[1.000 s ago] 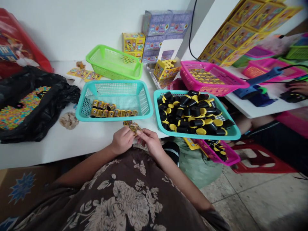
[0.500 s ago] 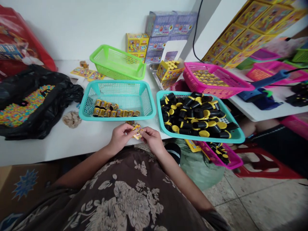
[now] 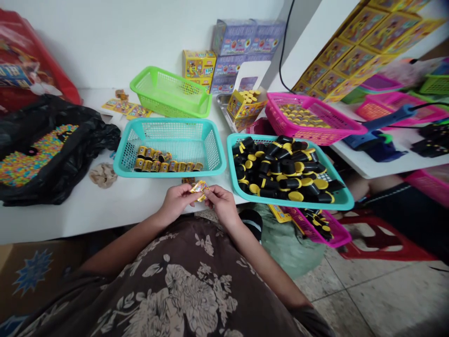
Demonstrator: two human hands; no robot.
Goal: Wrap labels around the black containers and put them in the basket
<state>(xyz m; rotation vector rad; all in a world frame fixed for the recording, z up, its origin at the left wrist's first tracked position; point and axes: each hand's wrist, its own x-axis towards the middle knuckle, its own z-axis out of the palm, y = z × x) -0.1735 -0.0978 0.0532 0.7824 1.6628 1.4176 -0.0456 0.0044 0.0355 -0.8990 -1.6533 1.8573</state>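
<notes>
Between my two hands is a small shiny yellow printed label piece [image 3: 199,187], pinched at both sides. My left hand [image 3: 177,200] grips its left side with thumb and fingers, and my right hand [image 3: 221,200] holds its right side. Just behind my fingers a small dark and yellow piece [image 3: 188,180] lies on the table. Beyond it stands a turquoise basket [image 3: 170,174] with several small labelled cups [image 3: 154,165] lying in rows. On the right, another turquoise basket [image 3: 345,206] is heaped with black cups with yellow lids [image 3: 280,171].
A black bag [image 3: 94,133] of colourful beads [image 3: 35,154] lies at the left. Behind stand a green basket [image 3: 171,100], a yellow display box [image 3: 242,105] and a pink basket [image 3: 315,132]. Another person's leg [image 3: 403,206] is at the right, beside a red stool [image 3: 386,252].
The yellow label piece has turned slightly between my fingers, its top now lying flatter. Both hands stay in nearly the same place, and the view has shifted a little.
</notes>
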